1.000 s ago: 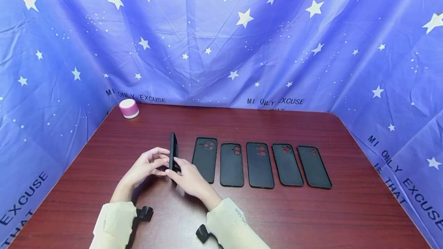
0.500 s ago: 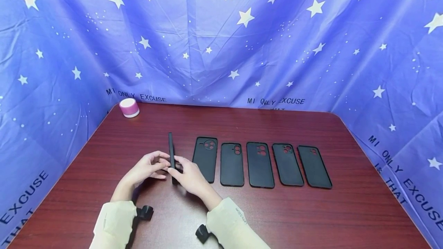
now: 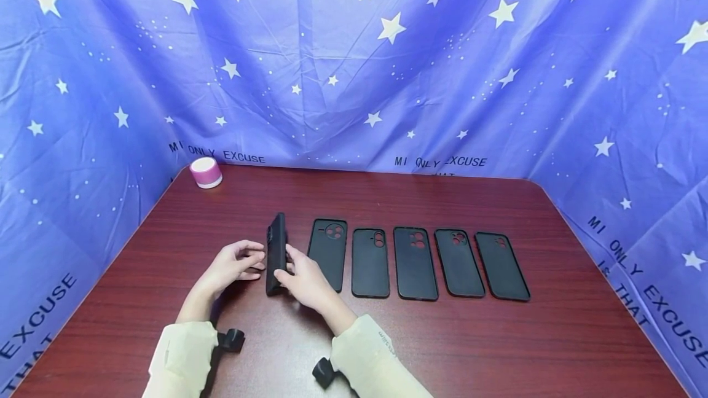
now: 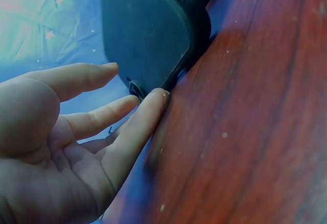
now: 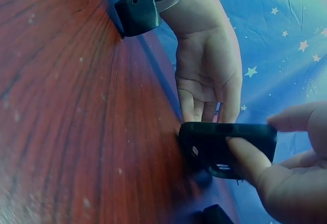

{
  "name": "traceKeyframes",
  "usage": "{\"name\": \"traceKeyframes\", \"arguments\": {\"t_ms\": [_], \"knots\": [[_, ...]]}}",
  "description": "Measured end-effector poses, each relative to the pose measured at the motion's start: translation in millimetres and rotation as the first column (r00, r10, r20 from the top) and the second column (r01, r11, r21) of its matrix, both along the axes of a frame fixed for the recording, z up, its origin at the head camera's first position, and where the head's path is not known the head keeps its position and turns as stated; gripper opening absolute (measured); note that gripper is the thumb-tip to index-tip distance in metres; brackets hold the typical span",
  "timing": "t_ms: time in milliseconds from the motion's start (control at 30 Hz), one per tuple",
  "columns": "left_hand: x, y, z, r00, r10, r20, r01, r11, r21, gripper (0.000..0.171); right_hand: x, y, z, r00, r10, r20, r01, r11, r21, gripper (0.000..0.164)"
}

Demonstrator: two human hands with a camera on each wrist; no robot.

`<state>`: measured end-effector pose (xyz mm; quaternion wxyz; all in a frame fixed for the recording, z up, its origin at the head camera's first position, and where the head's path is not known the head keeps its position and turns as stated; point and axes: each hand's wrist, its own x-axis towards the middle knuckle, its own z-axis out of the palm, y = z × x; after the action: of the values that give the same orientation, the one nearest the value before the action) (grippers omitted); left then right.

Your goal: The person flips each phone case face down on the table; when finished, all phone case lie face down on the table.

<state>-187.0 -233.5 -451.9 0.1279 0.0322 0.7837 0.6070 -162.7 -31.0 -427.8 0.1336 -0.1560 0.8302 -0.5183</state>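
Observation:
A black phone case [image 3: 276, 257] stands upright on its short end on the table, left of a row of similar cases. My right hand [image 3: 306, 281] holds it by the long edge, thumb on the near side and fingers behind. In the right wrist view the thumb [image 5: 249, 157] lies across the case [image 5: 227, 129], which shows cutouts. My left hand [image 3: 235, 269] is at the left of the case with its fingers loosely extended. The left wrist view has those fingertips by the lower corner of the case [image 4: 145, 29]; whether they touch it I cannot tell.
Several black phone cases lie flat in a row, from the leftmost case [image 3: 327, 250], partly behind my right hand, to the rightmost case [image 3: 503, 269]. A pink and white round container [image 3: 206, 173] sits at the back left of the reddish-brown table [image 3: 442, 349]. A starry blue curtain [image 3: 354, 78] surrounds it.
The case, seen nearly edge-on half a second ago, has turned so that one broad face shows more. The left fingers have drawn slightly left of it; the right hand keeps holding it.

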Motion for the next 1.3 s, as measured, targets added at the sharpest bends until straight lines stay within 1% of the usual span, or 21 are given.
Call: {"name": "traceKeyframes", "arguments": {"t_ms": [167,300,467,600,700,900,1067,1300], "knots": [[0.6,-1.0,-0.2,1.0,0.016,-0.007,-0.016,1.0,-0.012,0.042,0.2,0.3,3.6,0.998,-0.026,-0.053,0.034,0.989,0.144,0.063],[1.3,-1.2,0.3,1.0,0.02,-0.012,-0.02,1.0,-0.019,0.042,1.6,1.0,4.8,0.998,-0.049,-0.049,0.057,0.98,0.192,0.064],[2.0,-0.7,1.1,1.0,0.028,-0.012,-0.028,0.999,-0.026,0.041,1.3,1.9,5.4,0.997,-0.072,-0.035,0.078,0.971,0.227,0.066],[1.8,-0.4,1.0,0.999,0.035,-0.015,-0.035,0.999,-0.038,0.041,1.4,2.5,5.7,0.997,-0.077,-0.015,0.078,0.969,0.233,0.066],[1.3,-0.2,0.6,0.999,0.038,-0.021,-0.039,0.998,-0.045,0.039,1.4,2.9,5.6,0.997,-0.077,-0.017,0.079,0.97,0.228,0.065],[1.8,1.6,1.3,0.999,0.04,-0.026,-0.042,0.998,-0.052,0.039,0.6,2.1,2.5,0.996,-0.077,-0.034,0.082,0.971,0.223,0.064],[2.4,2.1,2.1,0.999,0.049,-0.017,-0.05,0.997,-0.056,0.04,1.9,0.7,0.8,0.996,-0.074,-0.055,0.085,0.971,0.224,0.063],[3.8,0.8,4.4,0.999,0.037,-0.031,-0.039,0.998,-0.046,0.041,2.6,1.3,0.9,0.994,-0.073,-0.079,0.089,0.971,0.22,0.063]]}}
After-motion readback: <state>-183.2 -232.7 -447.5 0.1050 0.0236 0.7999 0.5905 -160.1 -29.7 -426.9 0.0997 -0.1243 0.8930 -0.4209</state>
